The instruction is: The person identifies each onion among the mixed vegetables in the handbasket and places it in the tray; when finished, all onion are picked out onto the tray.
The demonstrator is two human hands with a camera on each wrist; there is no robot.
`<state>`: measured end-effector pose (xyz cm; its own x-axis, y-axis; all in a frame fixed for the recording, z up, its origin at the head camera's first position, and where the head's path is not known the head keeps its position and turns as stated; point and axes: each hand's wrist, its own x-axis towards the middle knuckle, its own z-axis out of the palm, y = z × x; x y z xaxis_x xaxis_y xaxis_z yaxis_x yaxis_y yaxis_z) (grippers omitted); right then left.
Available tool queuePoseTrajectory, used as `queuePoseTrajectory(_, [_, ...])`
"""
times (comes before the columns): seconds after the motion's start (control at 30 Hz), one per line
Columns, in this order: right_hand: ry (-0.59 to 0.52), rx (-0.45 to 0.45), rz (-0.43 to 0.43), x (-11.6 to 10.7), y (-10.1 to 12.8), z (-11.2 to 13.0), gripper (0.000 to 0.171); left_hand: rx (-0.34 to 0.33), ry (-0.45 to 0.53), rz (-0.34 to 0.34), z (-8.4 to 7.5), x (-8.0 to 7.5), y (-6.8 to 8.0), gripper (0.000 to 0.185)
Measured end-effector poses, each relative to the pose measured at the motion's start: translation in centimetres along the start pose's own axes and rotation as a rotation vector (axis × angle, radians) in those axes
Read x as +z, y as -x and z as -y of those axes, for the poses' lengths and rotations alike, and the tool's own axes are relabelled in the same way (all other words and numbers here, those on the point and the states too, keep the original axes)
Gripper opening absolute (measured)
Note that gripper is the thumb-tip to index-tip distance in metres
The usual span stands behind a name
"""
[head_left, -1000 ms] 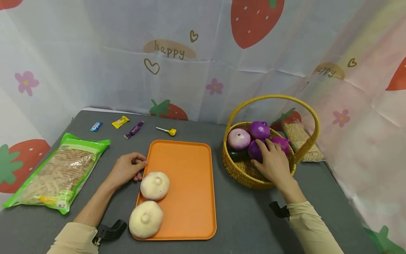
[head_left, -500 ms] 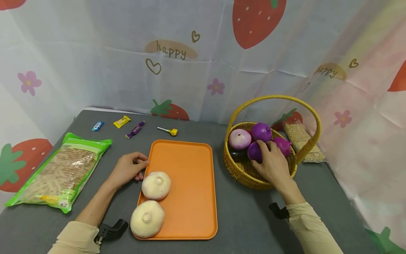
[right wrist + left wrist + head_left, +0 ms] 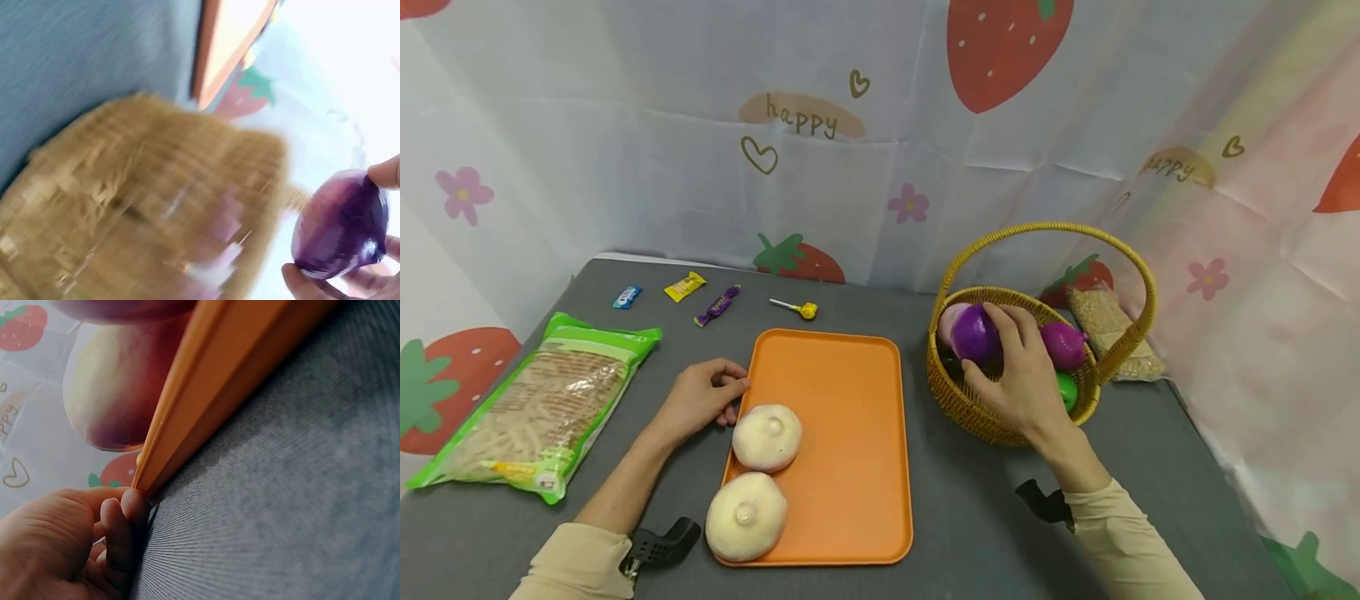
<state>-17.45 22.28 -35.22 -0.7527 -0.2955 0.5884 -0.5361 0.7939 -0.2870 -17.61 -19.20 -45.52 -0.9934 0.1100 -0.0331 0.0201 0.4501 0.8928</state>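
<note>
My right hand (image 3: 1022,375) grips a shiny purple onion (image 3: 975,333), raised inside the handle of the yellow wicker basket (image 3: 962,410). Thumb and fingers hold the onion from opposite sides in the right wrist view. Still in the basket are a magenta onion (image 3: 1063,344), a partly hidden pale one (image 3: 951,320) and something green (image 3: 1067,390). My left hand (image 3: 700,396) pinches the left rim of the orange tray (image 3: 850,433), thumb and fingertip on its edge in the left wrist view. Two cream turnips (image 3: 767,437) with purplish undersides sit along the tray's left side.
Left of the tray lies a green-edged plastic food bag (image 3: 542,408). Small wrapped candies (image 3: 717,306) and a yellow lollipop (image 3: 805,311) lie at the back. Behind the basket is a clear bag of grains (image 3: 1116,333). A printed curtain (image 3: 865,192) hangs behind the table.
My right hand has lifted the purple onion from among the others and shifted slightly left, uncovering the green thing. The left hand stays on the tray rim.
</note>
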Motion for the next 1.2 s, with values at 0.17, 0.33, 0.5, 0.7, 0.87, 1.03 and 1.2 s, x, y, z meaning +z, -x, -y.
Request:
queuePoseTrajectory(0.17, [-0.034, -0.139, 0.03, 1.3, -0.9, 2.8, 0.071, 0.004, -0.004, 0.0, -0.1, -0.2, 0.0, 0.027])
queuePoseTrajectory(0.33, [-0.036, -0.223, 0.097, 3.7, -1.5, 5.4, 0.067, 0.001, -0.008, 0.001, -0.1, -0.4, 0.0, 0.028])
queuePoseTrajectory(0.5, [-0.034, -0.294, 0.193, 6.7, -2.1, 7.8, 0.064, 0.0, -0.006, 0.003, 0.0, -0.5, 0.0, 0.028])
queuePoseTrajectory(0.7, [-0.089, -0.265, 0.338, 9.8, -2.8, 9.9, 0.066, 0.018, -0.014, -0.001, 0.1, -0.3, 0.1, 0.027])
queuePoseTrajectory(0.87, [-0.106, -0.191, 0.456, 11.4, -3.6, 10.9, 0.067, 0.02, -0.006, 0.0, 0.2, -0.2, 0.2, 0.027])
queuePoseTrajectory(1.03, [-0.086, -0.171, 0.524, 12.7, -4.1, 11.4, 0.065, 0.018, -0.011, -0.004, 0.5, 0.0, -0.1, 0.025])
queuePoseTrajectory(1.2, [-0.051, -0.187, 0.555, 13.3, -4.3, 11.7, 0.065, 0.019, -0.018, -0.002, 0.5, 0.1, -0.3, 0.025])
